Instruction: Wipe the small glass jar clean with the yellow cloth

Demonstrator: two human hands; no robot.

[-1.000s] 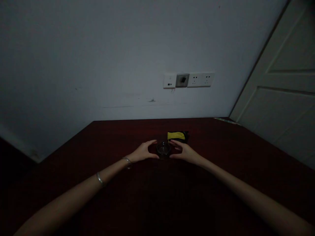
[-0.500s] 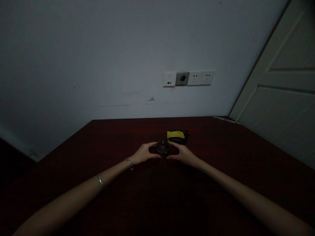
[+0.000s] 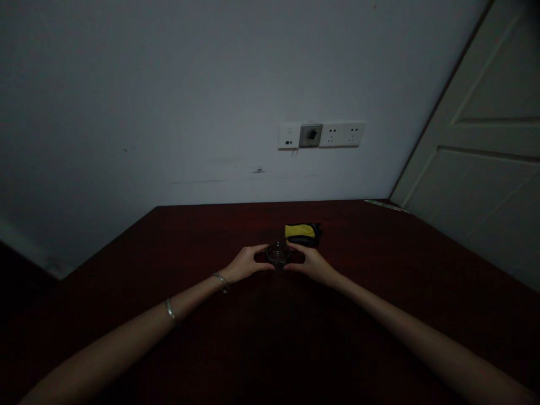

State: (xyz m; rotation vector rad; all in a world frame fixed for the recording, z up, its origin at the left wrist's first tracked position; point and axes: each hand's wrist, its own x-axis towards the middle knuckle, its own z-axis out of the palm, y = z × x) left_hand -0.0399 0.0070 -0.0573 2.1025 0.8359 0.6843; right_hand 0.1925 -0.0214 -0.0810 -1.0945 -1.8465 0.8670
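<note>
A small round glass bowl [image 3: 278, 256], dark and see-through, stands on the dark red tabletop in the middle of the head view. From its left side my left hand [image 3: 248, 262] grips it, thumb on the near rim and fingers round the far side. My right hand [image 3: 312, 264] mirrors this grip on the bowl's right side. Just behind my right hand lies a yellow and black cloth item [image 3: 302, 233], perhaps a folded glove or pouch; its kind is hard to make out in the dim light.
The dark red table [image 3: 211, 225] runs back to a pale wall [image 3: 169, 101] with a row of sockets and a switch [image 3: 321, 135]. A thin printed strip [image 3: 386, 205] lies at the table's far right corner. A white panelled door [image 3: 481, 146] stands to the right.
Both hands keep the same grip on the glass bowl. The whole view has shifted very slightly; nothing else visibly differs.
</note>
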